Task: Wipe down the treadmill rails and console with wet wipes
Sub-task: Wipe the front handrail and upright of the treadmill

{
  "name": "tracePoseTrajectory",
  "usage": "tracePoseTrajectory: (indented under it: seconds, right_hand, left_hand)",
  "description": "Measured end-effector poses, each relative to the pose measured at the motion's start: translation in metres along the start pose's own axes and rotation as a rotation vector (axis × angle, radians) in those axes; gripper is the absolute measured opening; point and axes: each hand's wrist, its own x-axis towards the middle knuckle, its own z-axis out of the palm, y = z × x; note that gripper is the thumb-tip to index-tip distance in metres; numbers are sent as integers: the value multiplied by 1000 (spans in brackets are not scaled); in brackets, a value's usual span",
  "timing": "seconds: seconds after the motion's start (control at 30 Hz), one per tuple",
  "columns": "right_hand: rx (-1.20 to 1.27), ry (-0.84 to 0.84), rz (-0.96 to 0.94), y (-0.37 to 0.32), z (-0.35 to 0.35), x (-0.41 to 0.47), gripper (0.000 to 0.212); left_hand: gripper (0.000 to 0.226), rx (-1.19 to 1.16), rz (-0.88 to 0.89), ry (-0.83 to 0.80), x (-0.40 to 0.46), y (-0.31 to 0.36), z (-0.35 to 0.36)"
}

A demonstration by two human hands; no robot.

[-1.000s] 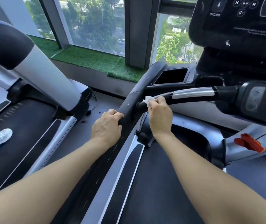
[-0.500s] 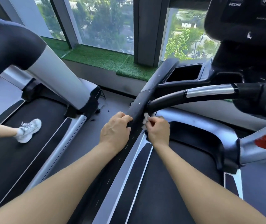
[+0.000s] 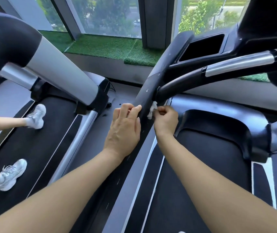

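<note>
The treadmill's black left side rail (image 3: 152,81) slopes up from the bottom middle toward the console tray (image 3: 201,47) at the upper right. A black and silver crossbar (image 3: 218,69) joins the rail just above my hands. My right hand (image 3: 165,121) pinches a small crumpled white wet wipe (image 3: 152,111) against the rail's inner side, below that joint. My left hand (image 3: 124,130) rests on the rail's outer side with its fingers curled over the top edge. The console's screen is out of view.
A second treadmill (image 3: 33,132) runs alongside on the left, and a person in white sneakers (image 3: 36,116) walks on its belt. A grey floor strip lies between the machines. Green turf and windows are ahead. My treadmill's belt and motor cover (image 3: 218,125) lie on the right.
My right hand has carried the wipe down from the crossbar's end to the inner side of the side rail. The view has tilted down and left. The neighbour's feet have stepped forward.
</note>
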Motion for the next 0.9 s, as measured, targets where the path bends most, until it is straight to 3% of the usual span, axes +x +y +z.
tracePoseTrajectory:
  seconds: [0.13, 0.37, 0.57, 0.77, 0.9]
  right_hand:
    - [115, 35, 6, -7, 5, -8, 12]
    - [111, 49, 268, 15, 11, 16, 34]
    - [184, 71, 49, 2, 12, -12, 9]
    - [62, 62, 250, 17, 12, 5, 24]
    - [143, 104, 9, -1, 13, -14, 13]
  left_hand:
    - [53, 9, 3, -2, 0, 1, 0]
    - [36, 16, 26, 17, -1, 0, 1]
    - [37, 42, 26, 5, 0, 1, 0]
    - [37, 57, 51, 17, -1, 1, 0]
    - [37, 45, 43, 31, 0, 2, 0]
